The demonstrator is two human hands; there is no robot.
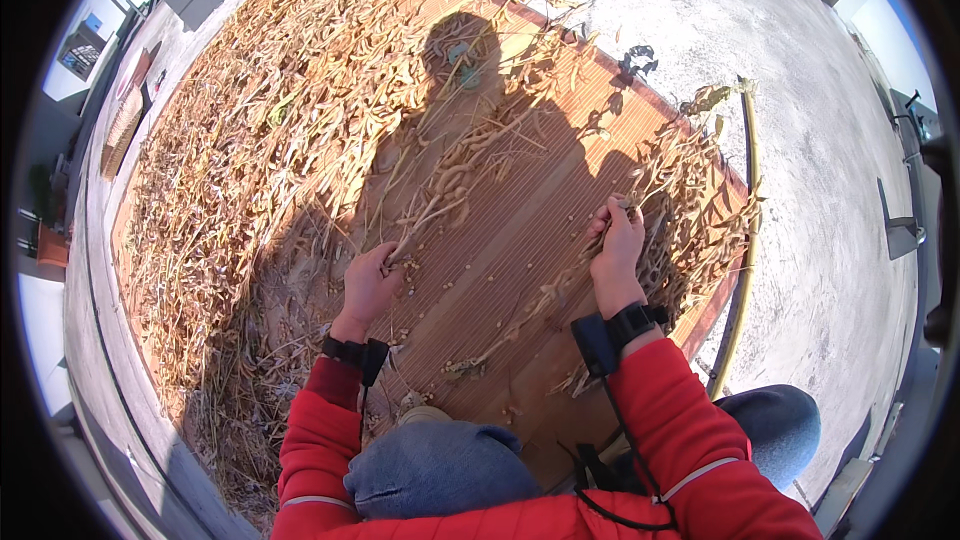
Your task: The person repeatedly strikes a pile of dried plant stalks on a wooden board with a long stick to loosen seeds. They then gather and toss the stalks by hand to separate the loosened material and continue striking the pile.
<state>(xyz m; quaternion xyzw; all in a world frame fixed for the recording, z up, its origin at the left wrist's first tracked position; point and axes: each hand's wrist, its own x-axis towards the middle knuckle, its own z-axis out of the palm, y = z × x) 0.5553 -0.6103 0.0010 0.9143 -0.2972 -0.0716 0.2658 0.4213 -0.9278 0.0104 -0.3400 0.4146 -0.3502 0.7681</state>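
Observation:
My left hand [371, 281] is closed around the lower stems of a dried bean plant [450, 184], whose pods point up and away over the reddish mat [480, 300]. My right hand [619, 244] grips another dried stalk with pods [559, 285], which hangs down towards my knees. Loose pale beans [468, 267] lie scattered on the mat between my hands. A pile of dried bean plants [690, 202] sits just right of my right hand. How many stems each hand holds cannot be told.
A large spread of dried bean plants [247, 127] covers the mat's left side. A yellowish pole [748, 240] lies along the right edge, beside pale concrete [825, 202]. A woven basket [122, 131] stands far left. My knees are close below my hands.

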